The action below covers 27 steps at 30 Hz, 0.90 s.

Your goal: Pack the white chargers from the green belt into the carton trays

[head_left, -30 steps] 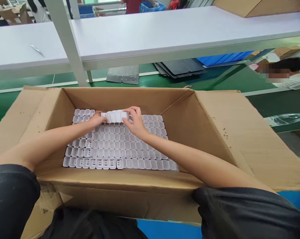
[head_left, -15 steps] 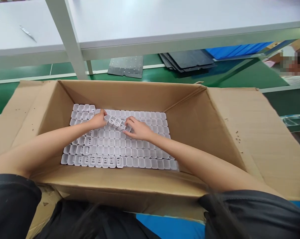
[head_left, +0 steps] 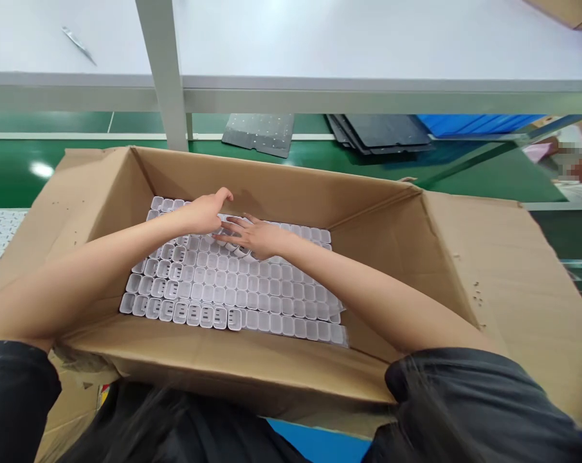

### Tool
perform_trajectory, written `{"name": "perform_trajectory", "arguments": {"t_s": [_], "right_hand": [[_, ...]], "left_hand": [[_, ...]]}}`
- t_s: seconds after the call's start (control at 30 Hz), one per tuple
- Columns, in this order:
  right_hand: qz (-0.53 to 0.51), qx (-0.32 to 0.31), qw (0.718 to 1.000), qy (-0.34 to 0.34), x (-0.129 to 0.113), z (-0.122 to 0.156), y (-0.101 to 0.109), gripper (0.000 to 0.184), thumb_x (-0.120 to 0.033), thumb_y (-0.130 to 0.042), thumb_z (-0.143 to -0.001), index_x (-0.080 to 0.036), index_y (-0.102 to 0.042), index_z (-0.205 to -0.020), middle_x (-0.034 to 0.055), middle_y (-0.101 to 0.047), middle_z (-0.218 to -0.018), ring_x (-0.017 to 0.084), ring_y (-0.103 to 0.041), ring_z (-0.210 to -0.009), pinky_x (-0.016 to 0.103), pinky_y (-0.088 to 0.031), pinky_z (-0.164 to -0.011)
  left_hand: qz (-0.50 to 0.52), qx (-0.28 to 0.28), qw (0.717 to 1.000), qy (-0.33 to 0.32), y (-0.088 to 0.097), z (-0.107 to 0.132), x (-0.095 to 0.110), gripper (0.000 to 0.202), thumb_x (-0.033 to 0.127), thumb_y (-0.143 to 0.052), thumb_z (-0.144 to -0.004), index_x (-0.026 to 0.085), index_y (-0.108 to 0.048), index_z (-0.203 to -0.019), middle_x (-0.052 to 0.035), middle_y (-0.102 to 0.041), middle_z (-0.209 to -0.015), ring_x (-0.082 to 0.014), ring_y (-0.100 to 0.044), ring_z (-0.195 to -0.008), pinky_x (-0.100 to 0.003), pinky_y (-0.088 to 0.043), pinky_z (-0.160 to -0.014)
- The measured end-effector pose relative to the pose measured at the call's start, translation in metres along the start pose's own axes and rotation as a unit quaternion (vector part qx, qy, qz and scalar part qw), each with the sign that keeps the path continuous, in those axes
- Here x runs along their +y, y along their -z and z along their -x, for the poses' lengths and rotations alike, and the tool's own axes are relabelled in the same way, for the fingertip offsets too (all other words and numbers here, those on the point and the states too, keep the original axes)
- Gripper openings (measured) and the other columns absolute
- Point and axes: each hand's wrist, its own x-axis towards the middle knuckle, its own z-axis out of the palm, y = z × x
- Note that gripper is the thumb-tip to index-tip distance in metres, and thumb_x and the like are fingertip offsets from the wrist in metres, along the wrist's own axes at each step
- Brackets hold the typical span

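A big open cardboard box [head_left: 281, 186] stands in front of me, its floor covered by a clear tray [head_left: 233, 289] of small white plastic pieces in rows. Both my arms reach into it toward the far side. My left hand [head_left: 202, 213] is curled, thumb raised, with its fingers bent down onto the left end of a loose row of white pieces [head_left: 226, 239] lying on the tray. My right hand [head_left: 253, 235] lies open and flat, fingers stretched out over the right end of that row.
The box flaps [head_left: 503, 283] spread wide left and right. Behind the box runs a green belt [head_left: 319, 157] with dark trays [head_left: 377, 132] and a grey plate [head_left: 262, 132], under a white shelf [head_left: 319, 45] on a metal post [head_left: 163, 71]. Another person sits at the far right edge.
The row of white pieces, held up between both hands a second ago, has come down onto the tray. My right hand has opened flat over it. The view has shifted slightly.
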Motion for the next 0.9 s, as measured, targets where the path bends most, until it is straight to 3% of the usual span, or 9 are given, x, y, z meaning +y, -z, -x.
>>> {"name": "perform_trajectory", "arguments": {"t_s": [0.13, 0.23, 0.37, 0.53, 0.67, 0.8, 0.9], "right_hand": [[0.09, -0.021, 0.994, 0.052, 0.0, -0.015, -0.004, 0.111, -0.003, -0.071, -0.06, -0.024, -0.016, -0.154, 0.0157, -0.021, -0.158, 0.036, -0.028, -0.139, 0.058, -0.035, -0.106], [0.118, -0.008, 0.99, 0.071, 0.002, -0.018, -0.005, 0.103, -0.006, -0.068, -0.065, -0.023, -0.019, -0.153, 0.0164, -0.036, -0.149, 0.034, -0.038, -0.13, 0.05, -0.043, -0.1], [0.1, 0.014, 0.991, 0.083, -0.002, -0.015, 0.002, 0.097, -0.007, -0.065, -0.067, -0.024, -0.022, -0.151, 0.0145, -0.043, -0.141, 0.033, -0.044, -0.121, 0.044, -0.048, -0.091], [0.066, 0.034, 0.979, 0.189, -0.047, -0.012, 0.016, 0.085, -0.002, -0.054, -0.078, -0.026, -0.02, -0.152, 0.0122, -0.042, -0.143, 0.03, -0.042, -0.125, 0.042, -0.049, -0.091], [0.096, 0.037, 0.954, 0.28, -0.09, -0.023, 0.004, 0.069, -0.002, -0.044, -0.09, -0.03, -0.027, -0.15, 0.0079, -0.043, -0.145, 0.028, -0.041, -0.127, 0.043, -0.048, -0.096], [0.1, 0.031, 0.953, 0.285, -0.107, -0.035, -0.012, 0.07, -0.006, -0.054, -0.089, -0.034, -0.03, -0.149, 0.0073, -0.04, -0.149, 0.029, -0.037, -0.133, 0.046, -0.046, -0.101], [0.032, 0.023, 0.962, 0.269, -0.105, -0.032, -0.01, 0.079, -0.002, -0.058, -0.084, -0.032, -0.027, -0.15, 0.0082, -0.032, -0.154, 0.03, -0.031, -0.139, 0.051, -0.039, -0.108]], "left_hand": [[-0.16, -0.034, 0.986, -0.039, 0.018, 0.006, 0.005, 0.062, 0.004, -0.049, -0.074, 0.021, -0.039, -0.132, -0.0111, -0.051, -0.141, -0.0253, -0.05, -0.13, -0.038, -0.043, -0.103], [-0.187, -0.03, 0.981, -0.033, 0.023, 0.003, 0.001, 0.061, 0.006, -0.047, -0.076, 0.02, -0.036, -0.135, -0.0113, -0.052, -0.139, -0.0248, -0.049, -0.13, -0.038, -0.043, -0.104], [-0.202, -0.032, 0.977, -0.051, 0.025, -0.002, -0.003, 0.059, 0.011, -0.047, -0.08, 0.023, -0.033, -0.136, -0.0093, -0.052, -0.136, -0.0258, -0.048, -0.13, -0.04, -0.043, -0.103], [-0.21, -0.032, 0.974, -0.075, 0.027, -0.005, -0.008, 0.058, 0.016, -0.048, -0.084, 0.023, -0.029, -0.138, -0.0087, -0.049, -0.137, -0.0272, -0.046, -0.131, -0.042, -0.041, -0.105], [-0.209, -0.022, 0.972, -0.106, 0.026, -0.01, -0.016, 0.056, 0.021, -0.051, -0.086, 0.025, -0.029, -0.137, -0.008, -0.049, -0.137, -0.0279, -0.048, -0.129, -0.042, -0.043, -0.104], [-0.214, -0.025, 0.969, -0.117, 0.025, -0.01, -0.018, 0.055, 0.021, -0.052, -0.086, 0.025, -0.029, -0.137, -0.0076, -0.049, -0.137, -0.028, -0.048, -0.129, -0.043, -0.044, -0.103], [-0.223, -0.029, 0.968, -0.109, 0.025, -0.009, -0.015, 0.055, 0.02, -0.051, -0.086, 0.025, -0.029, -0.137, -0.0076, -0.049, -0.137, -0.0271, -0.048, -0.129, -0.043, -0.044, -0.104]]}}
